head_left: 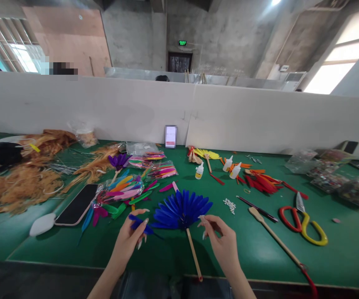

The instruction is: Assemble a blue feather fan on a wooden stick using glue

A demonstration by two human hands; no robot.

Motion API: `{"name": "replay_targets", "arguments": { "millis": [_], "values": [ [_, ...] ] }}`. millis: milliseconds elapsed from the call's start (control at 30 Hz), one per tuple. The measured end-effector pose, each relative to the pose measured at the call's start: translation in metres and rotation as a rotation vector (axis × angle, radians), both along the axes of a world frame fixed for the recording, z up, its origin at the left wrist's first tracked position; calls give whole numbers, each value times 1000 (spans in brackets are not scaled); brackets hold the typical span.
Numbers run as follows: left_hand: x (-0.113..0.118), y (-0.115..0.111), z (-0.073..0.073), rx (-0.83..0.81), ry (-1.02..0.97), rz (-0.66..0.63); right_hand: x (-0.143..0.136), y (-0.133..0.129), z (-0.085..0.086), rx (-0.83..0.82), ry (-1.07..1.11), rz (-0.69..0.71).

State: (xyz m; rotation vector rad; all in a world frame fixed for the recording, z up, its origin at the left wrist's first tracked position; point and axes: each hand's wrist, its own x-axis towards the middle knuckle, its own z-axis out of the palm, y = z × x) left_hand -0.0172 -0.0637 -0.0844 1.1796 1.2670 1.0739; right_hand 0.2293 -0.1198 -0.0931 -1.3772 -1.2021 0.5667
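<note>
A fan of blue feathers [184, 207] lies spread on the green table, its wooden handle [194, 255] pointing toward me. To the left of it, my left hand [128, 234] is closed around a loose blue feather [146, 228], whose thin quill sticks out toward the fan. My right hand [223, 238] is beside the fan's lower right edge, with thumb and forefinger pinched together. What sits between those fingertips, if anything, is too small to tell. Small white pieces [229, 205] are scattered to the right of the fan.
Colourful feathers in plastic bags [120, 189] and a phone [78, 205] lie left. Glue bottles [199, 171] stand behind the fan, near a yellow feather fan [207, 154]. Scissors [301, 220], a wooden stick [276, 234] and red feathers [262, 182] are right. A white partition [120, 108] closes the back.
</note>
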Motion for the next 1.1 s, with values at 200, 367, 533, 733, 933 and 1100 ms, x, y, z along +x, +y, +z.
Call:
{"name": "replay_targets", "arguments": {
  "millis": [200,367,533,733,933,1100],
  "values": [
    [21,11,20,58,20,-155,-12,0,2,-49,90,83],
    [41,13,30,121,24,-309,-23,4,9,-160,105,249],
    [54,12,35,161,16,-384,-32,9,13,-221,104,274],
    [49,21,39,160,26,-251,-24,9,16,-188,269,220],
    [46,20,46,135,63,-223,-21,5,13,-224,236,229],
    [51,19,47,140,73,-286,-20,3,13,-202,244,294]
  ]
}}
